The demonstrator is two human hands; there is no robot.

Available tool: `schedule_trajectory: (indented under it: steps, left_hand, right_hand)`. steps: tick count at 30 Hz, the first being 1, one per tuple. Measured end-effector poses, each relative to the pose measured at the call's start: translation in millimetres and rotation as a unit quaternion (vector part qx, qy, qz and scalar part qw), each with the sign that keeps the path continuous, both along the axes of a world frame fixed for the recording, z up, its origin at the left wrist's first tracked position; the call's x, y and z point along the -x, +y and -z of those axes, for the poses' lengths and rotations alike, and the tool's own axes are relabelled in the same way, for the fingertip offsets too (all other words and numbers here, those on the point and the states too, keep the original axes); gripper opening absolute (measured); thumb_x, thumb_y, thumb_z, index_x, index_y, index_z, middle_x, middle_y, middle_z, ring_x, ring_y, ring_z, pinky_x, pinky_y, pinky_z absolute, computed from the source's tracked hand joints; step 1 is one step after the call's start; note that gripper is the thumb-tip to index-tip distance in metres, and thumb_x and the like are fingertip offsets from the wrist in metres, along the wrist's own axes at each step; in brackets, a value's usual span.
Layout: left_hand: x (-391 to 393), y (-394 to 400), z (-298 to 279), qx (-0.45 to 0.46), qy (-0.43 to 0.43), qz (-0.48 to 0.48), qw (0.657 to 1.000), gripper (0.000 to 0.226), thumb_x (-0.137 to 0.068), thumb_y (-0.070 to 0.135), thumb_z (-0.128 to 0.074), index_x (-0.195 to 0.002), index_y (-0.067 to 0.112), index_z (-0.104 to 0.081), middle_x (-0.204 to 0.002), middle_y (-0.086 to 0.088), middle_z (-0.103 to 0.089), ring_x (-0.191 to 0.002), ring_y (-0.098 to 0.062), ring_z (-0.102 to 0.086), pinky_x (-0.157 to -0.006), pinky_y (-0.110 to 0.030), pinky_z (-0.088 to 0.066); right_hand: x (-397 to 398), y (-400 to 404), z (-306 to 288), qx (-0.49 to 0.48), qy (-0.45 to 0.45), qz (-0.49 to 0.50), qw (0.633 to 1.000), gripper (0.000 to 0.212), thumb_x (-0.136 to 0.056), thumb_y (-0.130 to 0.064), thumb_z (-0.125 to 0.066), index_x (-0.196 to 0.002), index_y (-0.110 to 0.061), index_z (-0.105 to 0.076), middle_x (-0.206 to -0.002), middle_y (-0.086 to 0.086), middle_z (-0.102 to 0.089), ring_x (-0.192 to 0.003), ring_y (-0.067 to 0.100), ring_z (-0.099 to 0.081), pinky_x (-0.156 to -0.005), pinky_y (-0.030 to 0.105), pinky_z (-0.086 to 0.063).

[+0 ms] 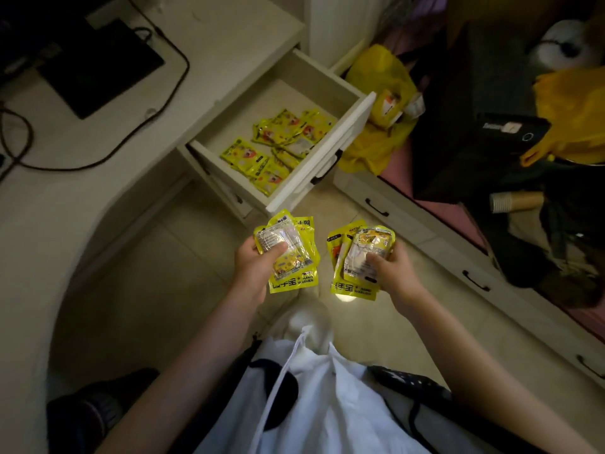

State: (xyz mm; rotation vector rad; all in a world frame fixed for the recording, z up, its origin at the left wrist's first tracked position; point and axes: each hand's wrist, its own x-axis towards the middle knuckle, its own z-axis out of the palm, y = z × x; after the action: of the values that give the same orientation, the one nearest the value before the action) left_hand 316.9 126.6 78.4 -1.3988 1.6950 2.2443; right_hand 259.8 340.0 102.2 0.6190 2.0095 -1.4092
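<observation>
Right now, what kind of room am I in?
Most likely a bedroom at home with a work corner: a white desk carrying a black monitor stand, an open drawer of yellow hand-warmer packets, and a low bed platform with built-in drawers.

An open white drawer (327,152) is seen at the far centre; yellow hand-warmer packets (275,149) are scattered across its bottom; a black cable (178,80) is laid on the desk top (229,34), far left.
</observation>
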Motion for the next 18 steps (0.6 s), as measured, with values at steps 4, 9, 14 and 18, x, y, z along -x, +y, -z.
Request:
schedule_trajectory:
  steps: [4,9,14,18]
  left_hand:
    - [54,-9,1,-0.003,-0.001,0.034,0.999,0.033,-0.078,-0.003,-0.071,-0.109,0.007,-0.063,-0.094,-0.009,-0.071,-0.077,-0.020,-0.069,-0.062,-0.030,-0.055]
    - [115,-25,2,0.003,0.005,0.060,0.998,0.034,-0.079,-0.001,-0.070,-0.111,0.008,-0.062,-0.097,-0.009,-0.071,-0.081,-0.021,-0.069,-0.065,-0.031,-0.055]
    - [159,-33,6,0.016,-0.011,0.060,0.998,0.036,-0.078,0.003,-0.074,-0.111,0.009,-0.063,-0.105,-0.012,-0.071,-0.089,-0.026,-0.070,-0.075,-0.041,-0.058]
    - [191,-32,10,0.008,-0.014,0.047,0.999,0.036,-0.076,0.004,-0.075,-0.110,0.012,-0.065,-0.104,-0.011,-0.072,-0.093,-0.029,-0.070,-0.081,-0.053,-0.057]
  right_hand:
    - [45,-6,-4,-0.013,0.015,0.018,1.000,0.024,-0.093,-0.008,-0.051,-0.115,-0.014,-0.042,-0.116,0.011,-0.057,-0.104,0.028,-0.059,-0.092,0.049,-0.051]
    - [99,-16,-9,-0.013,0.036,0.040,0.998,0.030,-0.093,-0.006,-0.051,-0.121,-0.010,-0.041,-0.116,0.011,-0.057,-0.104,0.027,-0.059,-0.087,0.045,-0.051]
    - [141,-16,-10,-0.017,0.035,0.048,0.998,0.023,-0.093,-0.009,-0.053,-0.112,-0.016,-0.042,-0.117,0.011,-0.058,-0.103,0.026,-0.060,-0.080,0.040,-0.052]
    - [177,-14,-8,-0.012,0.036,0.047,0.998,0.021,-0.093,-0.009,-0.052,-0.111,-0.018,-0.042,-0.115,0.007,-0.058,-0.099,0.022,-0.059,-0.075,0.034,-0.051]
